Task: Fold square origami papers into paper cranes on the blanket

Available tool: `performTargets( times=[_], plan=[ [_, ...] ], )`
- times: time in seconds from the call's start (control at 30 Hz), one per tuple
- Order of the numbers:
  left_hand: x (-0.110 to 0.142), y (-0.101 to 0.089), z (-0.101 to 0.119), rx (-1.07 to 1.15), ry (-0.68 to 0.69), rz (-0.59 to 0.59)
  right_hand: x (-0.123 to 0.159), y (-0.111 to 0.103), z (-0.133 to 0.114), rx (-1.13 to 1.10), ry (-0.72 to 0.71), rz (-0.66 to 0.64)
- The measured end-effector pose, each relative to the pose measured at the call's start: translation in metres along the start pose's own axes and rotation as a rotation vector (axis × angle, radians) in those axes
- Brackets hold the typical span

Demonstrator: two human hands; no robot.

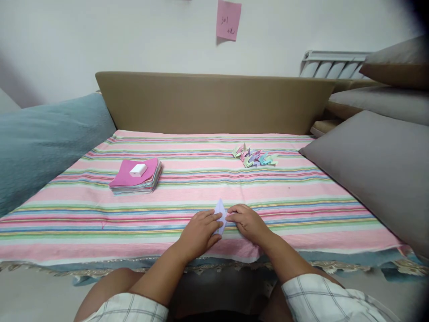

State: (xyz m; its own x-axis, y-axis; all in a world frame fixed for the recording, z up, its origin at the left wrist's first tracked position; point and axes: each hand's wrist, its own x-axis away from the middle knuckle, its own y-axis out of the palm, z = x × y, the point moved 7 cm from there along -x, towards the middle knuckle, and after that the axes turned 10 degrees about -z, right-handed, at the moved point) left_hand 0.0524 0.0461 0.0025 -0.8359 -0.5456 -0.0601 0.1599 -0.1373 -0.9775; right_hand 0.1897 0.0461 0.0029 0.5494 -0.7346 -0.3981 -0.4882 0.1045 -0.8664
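A small piece of pale lilac paper [220,208], folded to a narrow pointed shape, lies on the striped cloth in front of me. My left hand [202,228] holds it down from the left, its fingers across the paper and the thumb near its lower end. From the right, my right hand [247,222] has thumb and fingertips drawn together at the paper's right edge. The fingers hide part of the folds. Farther back, to the right, sits a cluster of small folded paper figures [255,157] in pastel colours.
To the left, a stack of coloured paper sheets [134,190] has a white block [138,170] on top. The striped cloth [187,176] covers the seat. Grey cushions [375,165] are at right, a blue-covered armrest [50,138] at left, a brown backrest [214,103] behind.
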Motion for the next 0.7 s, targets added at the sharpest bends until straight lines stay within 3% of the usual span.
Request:
performTargets(
  times=[0.27,0.43,0.7],
  plan=[
    [0.001,-0.002,0.000,0.008,-0.003,0.004,-0.001,-0.002,-0.009,0.077,0.001,0.022],
    [0.001,-0.002,-0.001,0.023,-0.009,0.001,0.004,-0.006,-0.021,0.060,-0.070,0.048],
    [0.000,-0.003,-0.001,0.037,-0.012,0.001,0.005,0.004,-0.023,0.167,-0.035,-0.060]
  ],
)
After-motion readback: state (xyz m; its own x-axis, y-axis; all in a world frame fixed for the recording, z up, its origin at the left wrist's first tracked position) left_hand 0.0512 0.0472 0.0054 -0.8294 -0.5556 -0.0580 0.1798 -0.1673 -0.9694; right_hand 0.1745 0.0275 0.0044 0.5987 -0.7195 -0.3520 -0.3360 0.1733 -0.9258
